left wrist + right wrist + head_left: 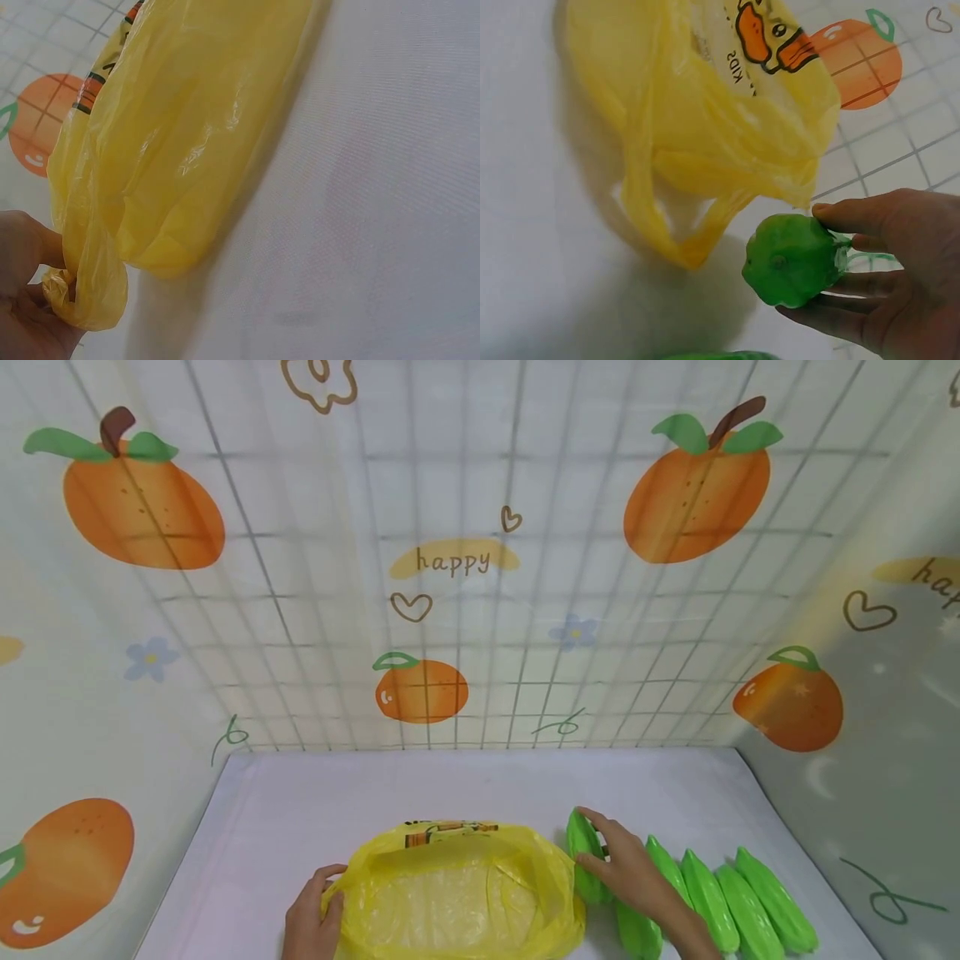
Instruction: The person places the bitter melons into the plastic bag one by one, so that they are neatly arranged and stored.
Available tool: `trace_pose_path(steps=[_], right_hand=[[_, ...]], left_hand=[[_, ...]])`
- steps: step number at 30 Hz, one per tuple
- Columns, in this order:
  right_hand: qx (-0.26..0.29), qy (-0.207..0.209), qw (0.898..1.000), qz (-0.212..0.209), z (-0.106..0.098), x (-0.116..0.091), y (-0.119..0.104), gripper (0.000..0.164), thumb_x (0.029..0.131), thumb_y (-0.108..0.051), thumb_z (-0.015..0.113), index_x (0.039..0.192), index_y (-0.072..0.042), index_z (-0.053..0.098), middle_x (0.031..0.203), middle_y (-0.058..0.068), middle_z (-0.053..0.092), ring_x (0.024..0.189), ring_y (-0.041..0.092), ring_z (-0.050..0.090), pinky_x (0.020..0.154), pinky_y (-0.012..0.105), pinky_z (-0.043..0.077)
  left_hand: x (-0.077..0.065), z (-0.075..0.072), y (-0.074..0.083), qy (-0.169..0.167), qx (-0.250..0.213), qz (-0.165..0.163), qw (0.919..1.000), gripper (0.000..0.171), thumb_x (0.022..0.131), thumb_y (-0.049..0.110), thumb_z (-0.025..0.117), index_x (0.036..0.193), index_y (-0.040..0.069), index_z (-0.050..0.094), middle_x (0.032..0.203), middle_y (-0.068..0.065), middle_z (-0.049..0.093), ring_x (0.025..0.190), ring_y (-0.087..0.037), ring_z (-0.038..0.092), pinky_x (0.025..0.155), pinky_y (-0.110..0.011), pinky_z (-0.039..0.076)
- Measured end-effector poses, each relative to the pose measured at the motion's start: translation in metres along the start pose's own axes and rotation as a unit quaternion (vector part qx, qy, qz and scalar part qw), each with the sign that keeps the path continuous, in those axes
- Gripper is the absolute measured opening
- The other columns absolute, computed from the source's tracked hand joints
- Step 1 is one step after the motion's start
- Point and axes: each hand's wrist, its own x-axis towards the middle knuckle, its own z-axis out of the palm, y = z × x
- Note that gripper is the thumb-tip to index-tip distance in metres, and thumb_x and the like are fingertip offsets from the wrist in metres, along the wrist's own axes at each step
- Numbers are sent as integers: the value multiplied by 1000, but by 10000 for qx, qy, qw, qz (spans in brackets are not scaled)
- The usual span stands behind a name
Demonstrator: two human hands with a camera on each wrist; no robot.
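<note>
A yellow plastic carrier bag (450,835) stands with its mouth spread open, showing a pale bottom. At its left side my left hand (311,917) grips the bag's edge; the left wrist view has the gathered handle (97,300) between thumb and fingers. Beside the bag's right side, my right hand (637,872) holds a long green ridged gourd-like fruit (582,839), thumb on one side and fingers on the other. In the right wrist view this green fruit (791,259) appears end-on, close to the bag's loose right handle (694,251).
Several more green gourd-like fruits (776,893) lie slanted side by side on the white table (300,793), to the right. One more green fruit (637,935) lies partly under my right forearm. A curtain printed with oranges (423,693) hangs around the table.
</note>
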Motion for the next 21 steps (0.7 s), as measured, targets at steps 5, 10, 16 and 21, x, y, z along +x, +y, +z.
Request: trace_pose_path(steps=[5, 10, 16, 21], right_hand=[[18, 95, 9999, -119, -6, -2, -9, 68, 89, -18, 76, 147, -5, 44, 131, 23, 56, 99, 30, 63, 77, 42, 56], [92, 123, 9998, -124, -11, -2, -19, 69, 90, -19, 75, 149, -7, 42, 133, 23, 54, 100, 30, 63, 77, 41, 57], [11, 305, 9987, -399, -22, -6, -26, 68, 90, -19, 75, 148, -7, 43, 133, 23, 54, 97, 30, 63, 75, 41, 56], [-63, 352, 9982, -482, -29, -7, -29, 68, 90, -20, 74, 148, -6, 42, 134, 24, 54, 96, 30, 64, 75, 43, 56]], left_hand=[[0, 0, 0, 14, -30, -108, 9999, 31, 94, 1, 59, 125, 4, 59, 109, -13, 66, 102, -32, 63, 88, -53, 50], [-2, -1, 2, -1, -54, -50, 10000, 32, 93, 1, 60, 125, 3, 59, 108, -13, 66, 101, -33, 63, 87, -53, 51], [-2, -1, 2, 48, -53, -3, 10000, 32, 93, 1, 60, 125, 4, 59, 109, -13, 66, 101, -32, 63, 88, -53, 50], [-2, -1, 2, 65, -85, 33, 9999, 32, 93, 1, 60, 124, 4, 59, 107, -12, 66, 101, -32, 63, 87, -52, 50]])
